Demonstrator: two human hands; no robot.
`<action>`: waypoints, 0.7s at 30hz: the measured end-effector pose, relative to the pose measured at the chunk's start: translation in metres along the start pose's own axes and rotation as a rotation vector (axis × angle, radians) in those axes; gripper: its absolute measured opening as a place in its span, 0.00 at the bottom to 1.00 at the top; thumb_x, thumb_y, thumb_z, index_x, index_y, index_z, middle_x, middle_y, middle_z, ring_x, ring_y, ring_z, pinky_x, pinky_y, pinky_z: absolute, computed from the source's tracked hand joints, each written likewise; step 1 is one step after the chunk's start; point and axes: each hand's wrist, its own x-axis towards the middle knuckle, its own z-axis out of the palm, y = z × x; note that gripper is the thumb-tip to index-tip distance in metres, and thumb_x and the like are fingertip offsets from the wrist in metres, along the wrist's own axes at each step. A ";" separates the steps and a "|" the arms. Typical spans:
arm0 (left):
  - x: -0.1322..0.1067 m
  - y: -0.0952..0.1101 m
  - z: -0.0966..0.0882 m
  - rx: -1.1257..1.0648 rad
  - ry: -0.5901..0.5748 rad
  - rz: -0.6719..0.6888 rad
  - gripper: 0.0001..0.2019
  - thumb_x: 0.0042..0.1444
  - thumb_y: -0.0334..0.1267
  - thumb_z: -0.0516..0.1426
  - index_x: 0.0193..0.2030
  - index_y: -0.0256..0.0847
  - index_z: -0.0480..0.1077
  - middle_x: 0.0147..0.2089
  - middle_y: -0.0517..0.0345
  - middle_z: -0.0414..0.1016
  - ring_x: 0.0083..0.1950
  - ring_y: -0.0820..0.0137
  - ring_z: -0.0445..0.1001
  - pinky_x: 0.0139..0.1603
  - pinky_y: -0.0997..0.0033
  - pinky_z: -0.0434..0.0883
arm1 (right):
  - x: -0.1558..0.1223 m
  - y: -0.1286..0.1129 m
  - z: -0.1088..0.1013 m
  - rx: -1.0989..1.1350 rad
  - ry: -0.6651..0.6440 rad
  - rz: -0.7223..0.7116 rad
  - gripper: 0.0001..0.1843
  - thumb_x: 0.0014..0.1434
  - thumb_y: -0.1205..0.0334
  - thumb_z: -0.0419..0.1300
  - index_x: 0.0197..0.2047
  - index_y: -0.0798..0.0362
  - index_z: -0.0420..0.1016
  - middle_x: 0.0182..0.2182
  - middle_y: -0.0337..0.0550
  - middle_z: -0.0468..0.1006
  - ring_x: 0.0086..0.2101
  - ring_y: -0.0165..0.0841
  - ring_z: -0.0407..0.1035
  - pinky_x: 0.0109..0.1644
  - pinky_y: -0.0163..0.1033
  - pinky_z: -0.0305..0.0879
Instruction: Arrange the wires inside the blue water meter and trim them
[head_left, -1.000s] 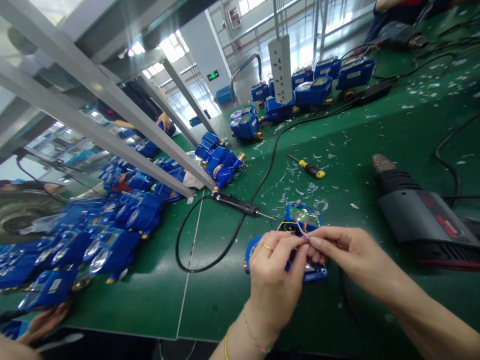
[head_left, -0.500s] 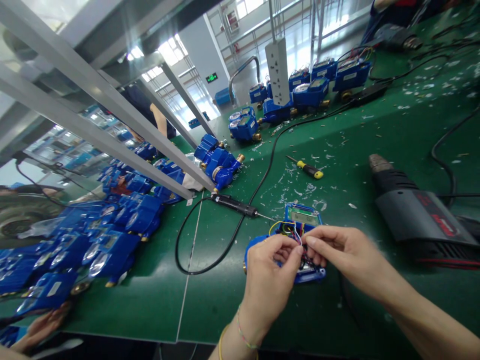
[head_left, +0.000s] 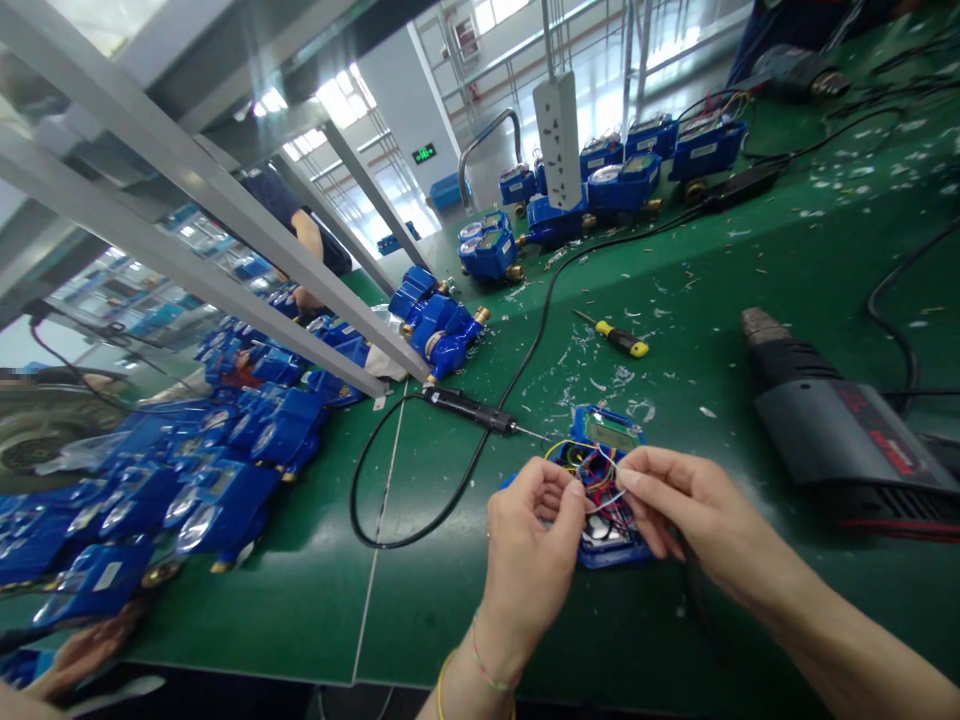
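Working at the near edge of the green desk, both hands meet over an opened blue meter unit. Left hand is pinched shut on the thin coloured wires that spill from the unit; right hand pinches the same bundle from the other side, fingertips of the two hands just apart. Unit lies flat, cover off, small display panel at its far end, circuit parts exposed: judged mid-job, wiring in hand, housing not yet closed. Just beyond it, one black corded pen-shaped tool, tip toward the unit, cable looping to the desk's left edge. One yellow-handled screwdriver farther in, among white plastic shavings. One dark power drill toward the right edge, untouched. One white power strip stands upright near the far edge, with about seven blue meters ranged around it; a cluster of perhaps three or four more lies by the slanted metal rail. Left of the rail, a heap of blue units, too many and too overlapped to count. Another person's hand shows at the near left corner; a second co-worker's arm beyond the rail.
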 end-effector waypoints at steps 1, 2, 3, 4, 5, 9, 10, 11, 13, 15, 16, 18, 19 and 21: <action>0.000 0.000 0.000 0.002 0.002 0.003 0.08 0.62 0.38 0.56 0.32 0.39 0.68 0.29 0.58 0.77 0.29 0.73 0.73 0.32 0.76 0.70 | 0.001 0.001 -0.001 0.031 -0.012 0.018 0.24 0.58 0.41 0.58 0.27 0.54 0.65 0.15 0.35 0.65 0.15 0.22 0.57 0.18 0.28 0.48; 0.000 -0.001 0.000 0.007 0.004 0.008 0.08 0.62 0.38 0.56 0.32 0.39 0.68 0.29 0.58 0.77 0.29 0.73 0.73 0.32 0.75 0.70 | 0.001 0.002 -0.002 0.060 -0.021 0.035 0.23 0.58 0.42 0.58 0.26 0.54 0.64 0.15 0.35 0.65 0.15 0.22 0.56 0.18 0.28 0.46; 0.001 -0.002 0.000 0.016 0.005 0.012 0.08 0.62 0.38 0.56 0.32 0.40 0.68 0.29 0.58 0.77 0.29 0.73 0.73 0.32 0.75 0.70 | 0.002 0.002 -0.002 0.083 -0.028 0.049 0.23 0.57 0.42 0.58 0.26 0.54 0.63 0.14 0.34 0.64 0.15 0.22 0.56 0.18 0.28 0.45; 0.001 -0.002 0.001 0.029 0.008 0.018 0.08 0.62 0.38 0.56 0.32 0.40 0.67 0.29 0.58 0.77 0.29 0.73 0.73 0.32 0.75 0.69 | 0.002 0.003 -0.002 0.094 -0.033 0.057 0.23 0.57 0.42 0.58 0.26 0.54 0.62 0.14 0.34 0.64 0.14 0.22 0.55 0.18 0.29 0.44; 0.001 -0.003 0.002 0.045 0.017 0.027 0.07 0.62 0.38 0.56 0.33 0.40 0.67 0.29 0.59 0.76 0.28 0.73 0.72 0.31 0.75 0.69 | 0.002 0.003 -0.002 0.095 -0.036 0.055 0.23 0.57 0.42 0.58 0.26 0.54 0.63 0.14 0.34 0.63 0.14 0.22 0.55 0.18 0.29 0.44; -0.001 -0.005 0.005 0.173 0.092 0.141 0.04 0.64 0.34 0.54 0.40 0.42 0.70 0.30 0.61 0.75 0.31 0.72 0.73 0.33 0.74 0.68 | -0.002 0.001 0.000 -0.001 -0.041 -0.050 0.23 0.61 0.42 0.56 0.29 0.54 0.64 0.16 0.33 0.63 0.16 0.23 0.56 0.21 0.30 0.48; -0.001 -0.005 0.006 0.223 0.108 0.197 0.06 0.64 0.31 0.53 0.41 0.42 0.71 0.33 0.60 0.75 0.33 0.72 0.74 0.35 0.74 0.68 | -0.003 0.000 0.001 -0.032 -0.037 -0.087 0.23 0.62 0.42 0.55 0.30 0.54 0.65 0.16 0.33 0.63 0.17 0.23 0.56 0.22 0.30 0.51; -0.002 -0.003 0.007 0.271 0.121 0.255 0.09 0.63 0.29 0.52 0.41 0.42 0.73 0.36 0.58 0.75 0.36 0.71 0.74 0.38 0.73 0.69 | -0.005 0.000 0.002 -0.059 -0.030 -0.120 0.22 0.64 0.42 0.54 0.31 0.54 0.65 0.17 0.32 0.63 0.18 0.23 0.56 0.24 0.30 0.53; -0.001 0.001 0.008 0.331 0.131 0.343 0.11 0.61 0.27 0.53 0.40 0.42 0.76 0.43 0.54 0.74 0.42 0.69 0.73 0.43 0.70 0.69 | -0.007 -0.002 0.004 -0.101 -0.020 -0.163 0.22 0.65 0.43 0.54 0.32 0.54 0.65 0.18 0.32 0.61 0.20 0.24 0.57 0.25 0.31 0.55; 0.001 0.007 0.008 0.332 0.106 0.359 0.09 0.59 0.29 0.57 0.41 0.42 0.78 0.44 0.52 0.72 0.44 0.67 0.72 0.45 0.69 0.69 | -0.009 -0.002 0.006 -0.143 -0.016 -0.183 0.22 0.65 0.43 0.53 0.32 0.53 0.64 0.19 0.32 0.60 0.20 0.24 0.56 0.24 0.31 0.55; 0.003 0.010 0.007 0.322 0.082 0.343 0.07 0.59 0.31 0.58 0.40 0.42 0.78 0.43 0.53 0.72 0.44 0.68 0.72 0.45 0.69 0.69 | -0.009 -0.002 0.006 -0.170 -0.018 -0.192 0.21 0.65 0.43 0.52 0.32 0.53 0.65 0.19 0.32 0.60 0.20 0.25 0.56 0.24 0.32 0.54; 0.007 0.014 0.004 0.312 0.021 0.293 0.05 0.60 0.34 0.59 0.37 0.42 0.78 0.37 0.56 0.73 0.40 0.69 0.72 0.43 0.71 0.68 | -0.010 -0.001 0.007 -0.234 -0.016 -0.219 0.20 0.66 0.45 0.52 0.32 0.53 0.66 0.20 0.32 0.60 0.20 0.25 0.56 0.23 0.32 0.53; 0.010 0.016 0.003 0.314 -0.007 0.265 0.06 0.60 0.35 0.59 0.35 0.41 0.78 0.34 0.58 0.73 0.38 0.69 0.72 0.41 0.71 0.67 | -0.011 0.000 0.008 -0.275 -0.009 -0.239 0.19 0.67 0.47 0.51 0.33 0.53 0.67 0.21 0.33 0.62 0.21 0.26 0.57 0.24 0.32 0.53; 0.014 0.018 0.000 0.312 -0.059 0.203 0.08 0.60 0.35 0.58 0.31 0.40 0.78 0.30 0.59 0.73 0.35 0.70 0.71 0.38 0.72 0.66 | -0.012 0.003 0.010 -0.379 0.030 -0.296 0.18 0.68 0.50 0.51 0.32 0.53 0.69 0.22 0.35 0.66 0.23 0.26 0.59 0.26 0.33 0.55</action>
